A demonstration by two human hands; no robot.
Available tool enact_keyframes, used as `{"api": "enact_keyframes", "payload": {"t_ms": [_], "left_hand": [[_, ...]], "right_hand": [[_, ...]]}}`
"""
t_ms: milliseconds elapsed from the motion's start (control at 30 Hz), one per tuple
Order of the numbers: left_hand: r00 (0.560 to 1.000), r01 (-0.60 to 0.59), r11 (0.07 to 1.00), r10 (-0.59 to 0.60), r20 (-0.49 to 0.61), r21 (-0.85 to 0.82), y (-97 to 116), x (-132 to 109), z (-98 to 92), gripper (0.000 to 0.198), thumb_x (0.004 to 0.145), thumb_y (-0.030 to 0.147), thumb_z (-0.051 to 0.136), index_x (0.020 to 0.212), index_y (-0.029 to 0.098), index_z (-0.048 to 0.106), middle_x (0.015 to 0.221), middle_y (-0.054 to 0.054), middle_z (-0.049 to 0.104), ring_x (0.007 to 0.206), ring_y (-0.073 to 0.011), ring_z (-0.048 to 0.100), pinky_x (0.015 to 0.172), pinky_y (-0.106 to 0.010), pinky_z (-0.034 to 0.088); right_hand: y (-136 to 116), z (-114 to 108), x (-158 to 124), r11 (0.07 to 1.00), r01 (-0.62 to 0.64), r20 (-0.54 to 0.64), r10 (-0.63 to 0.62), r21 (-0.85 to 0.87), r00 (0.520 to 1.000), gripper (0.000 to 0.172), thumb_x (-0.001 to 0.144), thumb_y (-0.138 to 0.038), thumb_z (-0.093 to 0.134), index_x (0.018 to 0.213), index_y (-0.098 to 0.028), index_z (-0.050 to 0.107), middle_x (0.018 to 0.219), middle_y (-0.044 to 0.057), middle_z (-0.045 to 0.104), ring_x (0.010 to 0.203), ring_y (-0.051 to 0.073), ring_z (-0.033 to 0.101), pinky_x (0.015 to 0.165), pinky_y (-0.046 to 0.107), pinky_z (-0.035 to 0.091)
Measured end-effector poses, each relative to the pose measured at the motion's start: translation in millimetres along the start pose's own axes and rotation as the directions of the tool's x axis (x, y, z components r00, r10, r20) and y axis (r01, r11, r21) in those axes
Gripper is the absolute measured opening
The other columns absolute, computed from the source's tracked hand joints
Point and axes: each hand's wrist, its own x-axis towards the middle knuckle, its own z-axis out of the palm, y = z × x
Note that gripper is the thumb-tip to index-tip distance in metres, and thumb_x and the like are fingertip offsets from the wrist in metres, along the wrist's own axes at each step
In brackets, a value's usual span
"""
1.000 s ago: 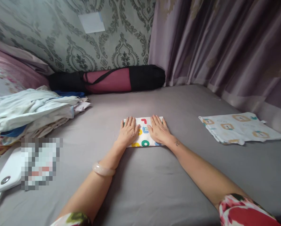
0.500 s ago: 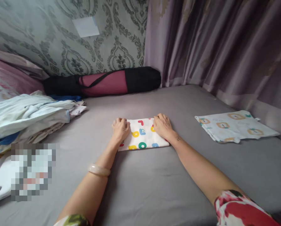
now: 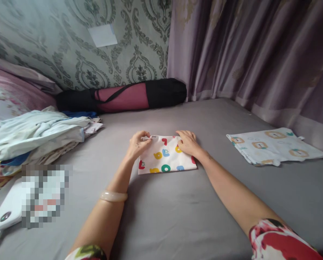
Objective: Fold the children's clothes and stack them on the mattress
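Observation:
A folded white cloth (image 3: 164, 159) printed with red, yellow, green and blue letters lies flat on the bed in front of me. At its far left corner my left hand (image 3: 138, 144) is closed, thumb and forefinger pinching the fabric and lifting it slightly. My right hand (image 3: 188, 142) is on the far right corner, its fingers curled over the edge and thumb on top; the fingertips are partly hidden. To the right lies another folded white cloth (image 3: 275, 146) with orange animal faces, apart from both hands.
A grey sheet (image 3: 205, 216) covers the bed. At the left lies a heap of clothes (image 3: 42, 126), with a white device (image 3: 12, 206) and a blurred-out item nearer me. Against the wall rests a long black and maroon bag (image 3: 123, 95). Purple curtains (image 3: 218, 50) hang at the right.
My left hand has shifted to the far left corner of the letter-print cloth and now pinches it, raising the edge. My right hand stays at the right corner. The view has moved slightly.

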Motion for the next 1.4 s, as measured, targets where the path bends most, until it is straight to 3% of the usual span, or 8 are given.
{"api": "enact_keyframes", "payload": {"t_ms": [133,500,567,667,800,933,1067,1400], "left_hand": [[0.989,0.082,0.895,-0.019,0.147,-0.438,24.5,-5.7,-24.5,0.023,0.069,0.034,0.068,0.08,0.018,0.056,0.078,0.0,0.063,0.062,-0.0107,0.056,0.052,-0.02,0.041],[0.993,0.002,0.764,0.077,0.094,-0.645,41.4,-14.3,-51.4,0.029,0.069,0.032,0.076,0.085,0.019,0.055,0.069,0.004,0.057,0.055,-0.0072,0.052,0.049,-0.017,0.04],[0.993,-0.078,0.783,0.119,0.026,-0.617,43.8,-13.4,-52.2,0.029,0.07,0.031,0.076,0.089,0.019,0.057,0.076,0.002,0.059,0.061,-0.0085,0.055,0.054,-0.019,0.044],[0.959,-0.273,0.846,0.2,-0.203,-0.457,48.3,-12.2,-51.2,0.028,0.075,0.031,0.071,0.098,0.018,0.061,0.088,-0.002,0.064,0.074,-0.0121,0.059,0.066,-0.022,0.049],[0.846,-0.448,0.888,0.385,-0.369,-0.1,48.9,-12.5,-53.1,0.026,0.082,0.024,0.058,0.107,0.019,0.062,0.102,-0.005,0.066,0.093,-0.0156,0.06,0.087,-0.028,0.048],[0.904,-0.428,0.897,0.424,0.062,0.109,43.3,-16.2,-61.6,0.035,0.077,0.012,0.046,0.107,0.02,0.064,0.098,-0.004,0.068,0.09,-0.0167,0.061,0.084,-0.028,0.048],[0.761,-0.42,0.903,0.298,0.576,0.088,39.9,-19.6,-61.9,0.041,0.07,0.006,0.043,0.099,0.021,0.069,0.099,-0.005,0.07,0.088,-0.0173,0.063,0.081,-0.028,0.048],[0.734,-0.236,0.971,0.149,0.663,0.043,29.3,-19.8,-59.1,0.023,0.071,0.034,0.067,0.091,0.024,0.073,0.089,-0.003,0.072,0.077,-0.0172,0.064,0.065,-0.022,0.048]], "right_hand": [[4.2,-22.1,5.0,0.992,-0.005,0.088,-0.006,0.126,0.996,0.06,0.075,-0.014,0.05,0.135,-0.019,0.052,0.131,0.008,0.061,0.122,0.025,0.053,0.109,0.038,0.031],[1.3,-110.9,-11.5,0.718,-0.108,0.36,-0.209,0.688,0.909,0.036,0.076,-0.029,0.068,0.111,-0.019,0.068,0.102,0.003,0.073,0.092,0.02,0.068,0.076,0.028,0.054],[-1.4,-114.9,-12.7,0.719,-0.088,0.304,-0.177,0.69,0.936,0.03,0.077,-0.036,0.07,0.102,-0.02,0.071,0.095,0.003,0.073,0.088,0.021,0.068,0.074,0.028,0.054],[-10.4,-114.3,-11.1,0.8,0.075,-0.021,-0.077,0.596,0.997,0.027,0.081,-0.04,0.067,0.101,-0.022,0.073,0.102,0.004,0.071,0.098,0.023,0.064,0.082,0.032,0.052],[-18.1,-107.3,-6.6,0.932,0.193,-0.293,-0.1,0.307,0.951,0.026,0.092,-0.028,0.052,0.11,-0.026,0.071,0.117,0.006,0.066,0.113,0.024,0.056,0.098,0.04,0.043],[-10.5,-95.2,-5.4,0.924,0.325,0.061,-0.343,0.2,0.937,0.035,0.086,-0.012,0.05,0.108,-0.026,0.073,0.109,0.004,0.069,0.103,0.021,0.061,0.092,0.032,0.043],[-3.6,-80.4,-8.2,0.895,0.344,0.336,-0.429,0.284,0.839,0.043,0.074,-0.003,0.05,0.101,-0.025,0.075,0.103,0.001,0.072,0.095,0.018,0.064,0.084,0.024,0.045],[-2.6,-78.3,-10.1,0.896,0.136,0.609,-0.392,0.423,0.689,0.032,0.075,-0.031,0.068,0.104,-0.018,0.074,0.094,0.003,0.074,0.084,0.017,0.065,0.07,0.022,0.048]]}}
